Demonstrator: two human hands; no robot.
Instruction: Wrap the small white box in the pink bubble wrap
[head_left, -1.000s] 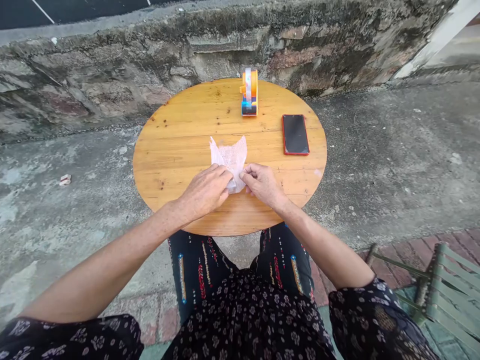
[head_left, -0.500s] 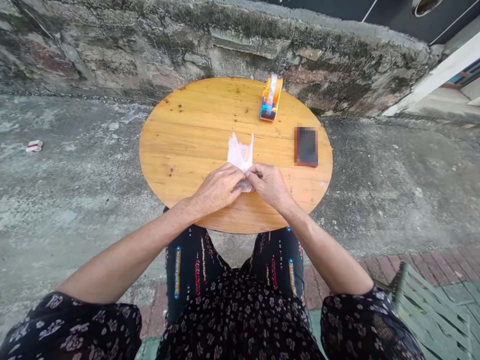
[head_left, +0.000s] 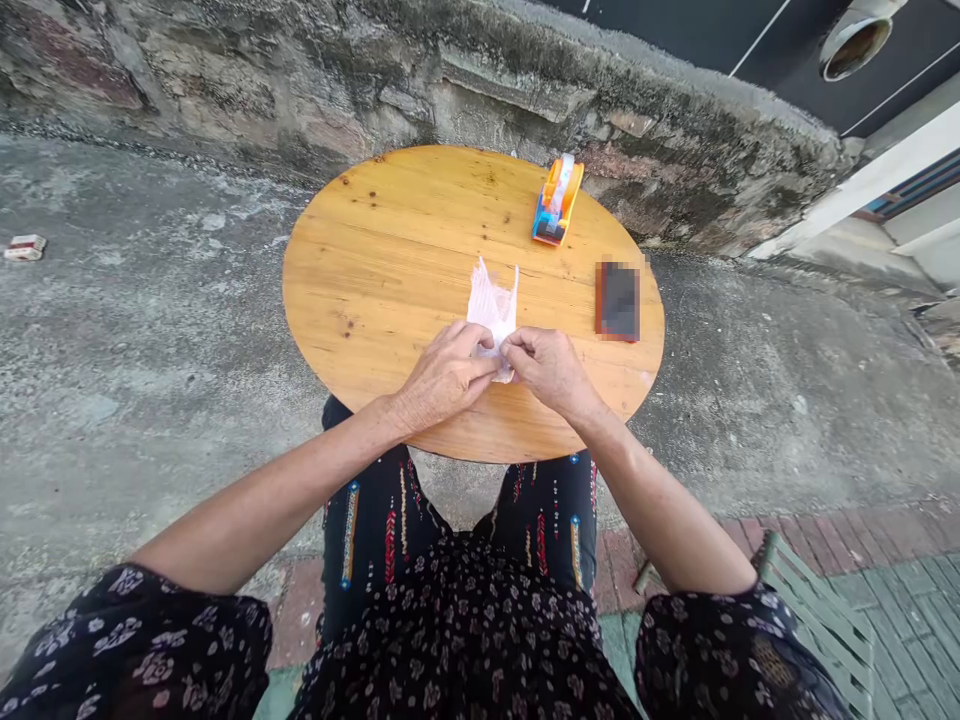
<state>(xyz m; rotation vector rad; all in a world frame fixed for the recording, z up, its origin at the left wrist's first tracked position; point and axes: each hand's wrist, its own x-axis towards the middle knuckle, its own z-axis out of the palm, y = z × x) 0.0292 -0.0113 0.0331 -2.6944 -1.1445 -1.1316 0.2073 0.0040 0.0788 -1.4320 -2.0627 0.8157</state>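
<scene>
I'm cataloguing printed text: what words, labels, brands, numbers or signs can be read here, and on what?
None can be read.
Tape dispenser: any print is too small.
Small red-and-white pack at far left: markings too small.
Phone: pixelated, nothing legible.
Thin pale plastic: no legible print.

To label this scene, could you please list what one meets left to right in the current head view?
White-and-red item, left hand, tape dispenser, pixelated dark item, green slatted seat.
</scene>
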